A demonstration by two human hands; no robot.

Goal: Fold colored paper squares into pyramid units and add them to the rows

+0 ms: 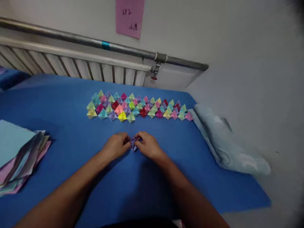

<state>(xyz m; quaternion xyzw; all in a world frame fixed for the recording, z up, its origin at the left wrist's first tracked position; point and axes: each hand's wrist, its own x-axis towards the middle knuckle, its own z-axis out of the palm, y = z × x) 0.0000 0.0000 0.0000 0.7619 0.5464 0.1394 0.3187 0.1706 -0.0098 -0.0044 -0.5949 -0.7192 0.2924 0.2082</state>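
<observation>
Between my two hands is a small purple folded-paper piece (133,144), low over the blue table surface (106,183). My left hand (117,145) pinches its left edge with thumb and fingers. From the other side my right hand (147,145) grips it, thumb toward me and fingers curled behind. Parts of the paper are hidden by my fingertips. Beyond my hands lie several rows of small folded-paper pieces (122,116) in yellow, green, pink, red, blue and purple, set close together.
At the left lies a stack of coloured paper sheets (14,142). A folded pale-blue cloth (223,142) rests at the right against the wall. Along the back run a white radiator (106,73) and a metal pipe (71,38). A pink note (129,17) hangs on the wall.
</observation>
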